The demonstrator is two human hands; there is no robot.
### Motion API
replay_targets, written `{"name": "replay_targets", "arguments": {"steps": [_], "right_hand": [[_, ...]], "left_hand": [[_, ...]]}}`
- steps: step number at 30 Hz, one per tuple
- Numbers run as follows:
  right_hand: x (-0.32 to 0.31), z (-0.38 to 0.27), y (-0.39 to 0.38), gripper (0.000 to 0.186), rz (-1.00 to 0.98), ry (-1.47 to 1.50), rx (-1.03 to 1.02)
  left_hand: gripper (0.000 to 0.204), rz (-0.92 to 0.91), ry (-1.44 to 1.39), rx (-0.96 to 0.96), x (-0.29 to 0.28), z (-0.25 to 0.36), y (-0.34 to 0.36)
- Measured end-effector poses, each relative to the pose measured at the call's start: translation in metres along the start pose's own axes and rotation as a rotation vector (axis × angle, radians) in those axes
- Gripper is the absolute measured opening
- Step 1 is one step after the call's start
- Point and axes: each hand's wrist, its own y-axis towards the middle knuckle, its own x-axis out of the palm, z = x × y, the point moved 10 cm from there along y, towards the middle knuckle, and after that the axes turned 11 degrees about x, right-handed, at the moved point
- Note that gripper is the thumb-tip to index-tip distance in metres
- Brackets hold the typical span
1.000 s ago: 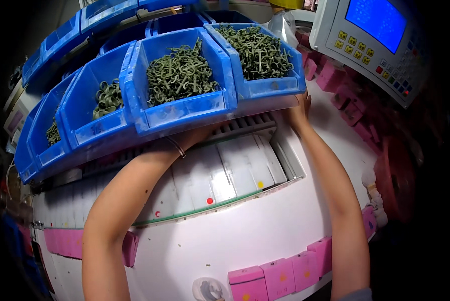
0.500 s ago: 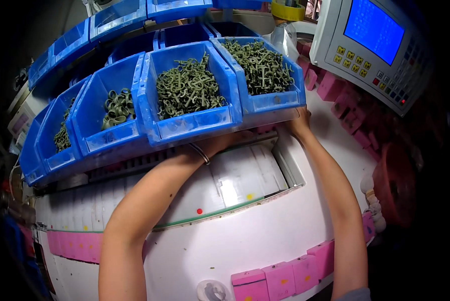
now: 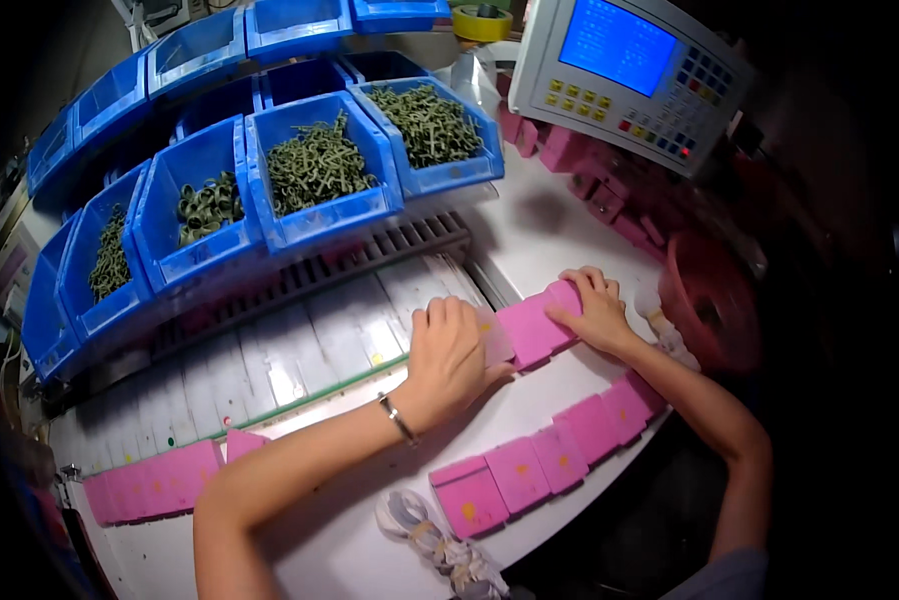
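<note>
Between my two hands lies a short row of flat pink blocks on the white machine top, beside the slotted panel's right end. My left hand, with a bracelet at the wrist, has its fingers bent round the left end of this row, over a paler, translucent-looking piece. At the other end my right hand grips the last block, thumb on top and fingers over the far edge. The undersides of the blocks are hidden. Nearer to me runs a second row of pink blocks.
Blue bins with small green bent pieces stand above a slotted rack. A control panel with a blue screen is at the back right, near a red basin. A bundle of white cloth strips lies in front.
Both hands have come out from under the bins towards me and now hold a row of pink blocks. The view has shifted, and the rack under the bins shows more.
</note>
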Motion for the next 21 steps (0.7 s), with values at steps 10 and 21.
{"name": "replay_targets", "arguments": {"steps": [10, 21], "right_hand": [[0.025, -0.033, -0.07, 0.115, -0.18, -0.246, -0.194], [0.017, -0.056, -0.074, 0.101, -0.143, -0.227, -0.231]], "left_hand": [[0.087, 0.025, 0.074, -0.014, -0.023, 0.014, -0.056], [0.077, 0.192, 0.1, -0.011, -0.056, 0.009, -0.083]]}}
